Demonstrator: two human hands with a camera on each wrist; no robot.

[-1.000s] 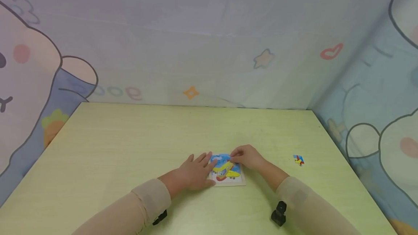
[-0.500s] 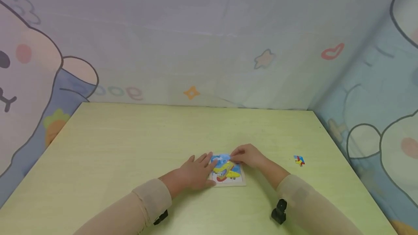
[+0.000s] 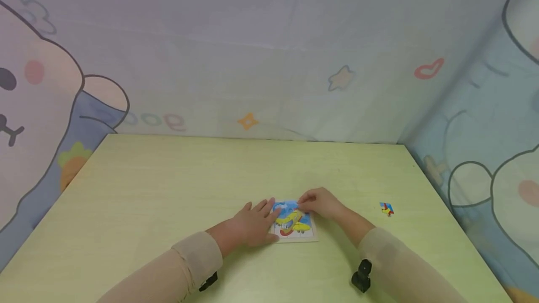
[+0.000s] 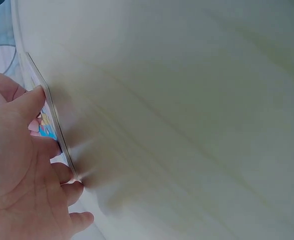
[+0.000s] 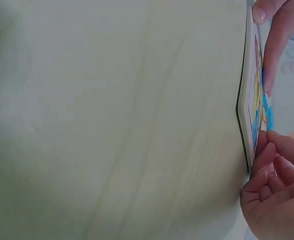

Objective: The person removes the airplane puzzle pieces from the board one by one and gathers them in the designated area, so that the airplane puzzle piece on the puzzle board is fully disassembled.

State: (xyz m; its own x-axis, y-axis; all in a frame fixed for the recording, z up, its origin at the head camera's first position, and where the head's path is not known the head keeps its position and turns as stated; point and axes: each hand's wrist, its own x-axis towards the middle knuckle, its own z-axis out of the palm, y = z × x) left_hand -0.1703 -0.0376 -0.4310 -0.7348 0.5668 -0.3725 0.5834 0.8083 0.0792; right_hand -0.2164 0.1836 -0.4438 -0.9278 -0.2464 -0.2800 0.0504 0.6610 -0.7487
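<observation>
A square jigsaw puzzle (image 3: 290, 223) with a yellow airplane on blue sky lies in a pale frame on the table. My left hand (image 3: 254, 226) rests on its left side, fingers spread; in the left wrist view the thumb (image 4: 34, 100) and fingers reach over the board's edge. At the top right corner of the puzzle, my right hand (image 3: 322, 202) pinches a blue puzzle piece (image 5: 268, 114) between thumb and forefinger. That piece stands slightly raised off the board in the right wrist view. The fingertips partly hide it in the head view.
A loose puzzle piece (image 3: 386, 209) in blue, red and yellow lies on the table (image 3: 189, 172) to the right of the right hand. Behind and beside the table hangs a cartoon-printed cloth (image 3: 269, 60). Dark wrist mounts (image 3: 362, 276) sit under the sleeves.
The pinched piece at the puzzle's top has tilted and settled lower toward the board. Both hands keep nearly the same place; the whole view has shifted slightly.
</observation>
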